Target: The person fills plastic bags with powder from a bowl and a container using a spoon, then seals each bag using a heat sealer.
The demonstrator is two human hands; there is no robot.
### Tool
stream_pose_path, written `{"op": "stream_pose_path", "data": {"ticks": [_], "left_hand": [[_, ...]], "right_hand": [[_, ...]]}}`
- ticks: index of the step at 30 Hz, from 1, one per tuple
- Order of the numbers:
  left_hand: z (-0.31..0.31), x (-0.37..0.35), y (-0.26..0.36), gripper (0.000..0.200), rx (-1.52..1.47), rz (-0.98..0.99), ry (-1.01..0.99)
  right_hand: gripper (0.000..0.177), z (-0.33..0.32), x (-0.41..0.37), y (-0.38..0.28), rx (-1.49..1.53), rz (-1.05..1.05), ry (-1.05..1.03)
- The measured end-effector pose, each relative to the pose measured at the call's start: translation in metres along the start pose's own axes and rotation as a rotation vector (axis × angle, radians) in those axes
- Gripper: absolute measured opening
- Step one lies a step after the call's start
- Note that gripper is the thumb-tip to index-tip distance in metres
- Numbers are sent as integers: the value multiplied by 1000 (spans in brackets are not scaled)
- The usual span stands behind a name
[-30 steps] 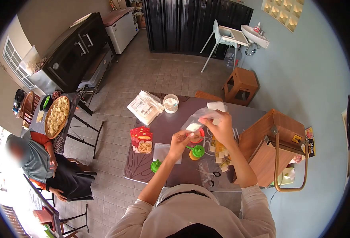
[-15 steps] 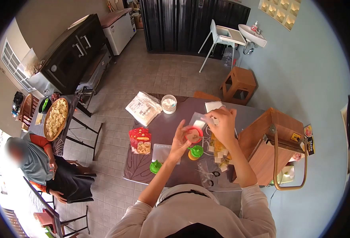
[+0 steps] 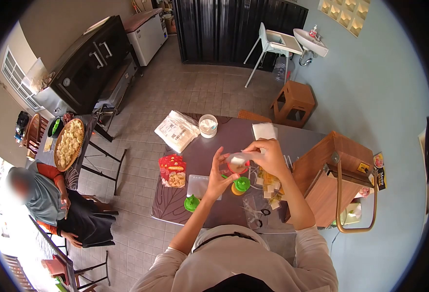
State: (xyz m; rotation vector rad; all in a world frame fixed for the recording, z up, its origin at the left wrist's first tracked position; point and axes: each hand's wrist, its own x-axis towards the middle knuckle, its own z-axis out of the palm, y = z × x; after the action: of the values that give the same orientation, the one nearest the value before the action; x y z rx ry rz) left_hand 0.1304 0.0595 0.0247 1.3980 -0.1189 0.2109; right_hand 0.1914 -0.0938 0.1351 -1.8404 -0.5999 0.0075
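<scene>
My left hand (image 3: pixel 219 179) is wrapped around a small red-rimmed cup (image 3: pixel 238 169) held above the table. Between the thumb and fingers of my right hand (image 3: pixel 267 155) is a small clear plastic bag (image 3: pixel 239 158), which lies across the cup's mouth and partly hides what is inside. Just below the cup stands a jar with a green lid (image 3: pixel 242 184). A second green-lidded container (image 3: pixel 191 203) sits to the left, by a clear plastic sheet (image 3: pixel 200 186). Pale and yellow tags (image 3: pixel 271 190) lie in a heap below my right forearm.
Scissors (image 3: pixel 262 212) rest near the table's front edge. A white tub (image 3: pixel 208 127), a white plastic parcel (image 3: pixel 177 130) and a red snack pouch (image 3: pixel 172 170) are on the table. A wooden box (image 3: pixel 316 180) stands at right. Another person (image 3: pixel 54 204) sits at left.
My right hand has moved slightly left and down, bringing the clear plastic bag from behind the cup to over its mouth. My left hand still holds the cup.
</scene>
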Motion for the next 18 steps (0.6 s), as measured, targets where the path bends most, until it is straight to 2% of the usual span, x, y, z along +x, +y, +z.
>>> {"op": "stream_pose_path", "data": {"ticks": [1,3,4,6,7,9,11,12,14,16,17,18], "left_hand": [[0,-1,0,99,-21,-4,-5],[0,-2,3,99,15,-4,-5],[-1,-2,4,99,53,-1,-4],[-1,0,4,98,10,8,-1],[-1,-1,3,98,-35,13,0],[-1,0,4,96,-3,2,-7],[-2,1,6,95,34,-9,-11],[-1,1,6,89,21,-15,-30],[2,2,7,83,7,-18,-52],[3,0,12,55,-297,-151,-56],[2,0,8,55,-297,-151,-56],[0,0,4,44,-274,-114,-45]], "right_hand": [[12,-1,0,-3,0,1,-2],[8,-5,-2,-13,-748,-262,103],[8,-5,-2,-7,-748,-262,104],[6,-2,-2,7,-386,-219,28],[6,-1,-3,9,-386,-218,27],[9,1,-2,9,-151,-120,-1],[11,0,-1,6,-242,-143,14],[12,-1,-2,5,-337,-164,31],[14,-1,-3,4,-342,-169,61],[16,-1,-2,3,-344,-177,90],[15,-2,-2,2,-265,-92,39],[15,-3,-2,1,-187,-6,-11]]}}
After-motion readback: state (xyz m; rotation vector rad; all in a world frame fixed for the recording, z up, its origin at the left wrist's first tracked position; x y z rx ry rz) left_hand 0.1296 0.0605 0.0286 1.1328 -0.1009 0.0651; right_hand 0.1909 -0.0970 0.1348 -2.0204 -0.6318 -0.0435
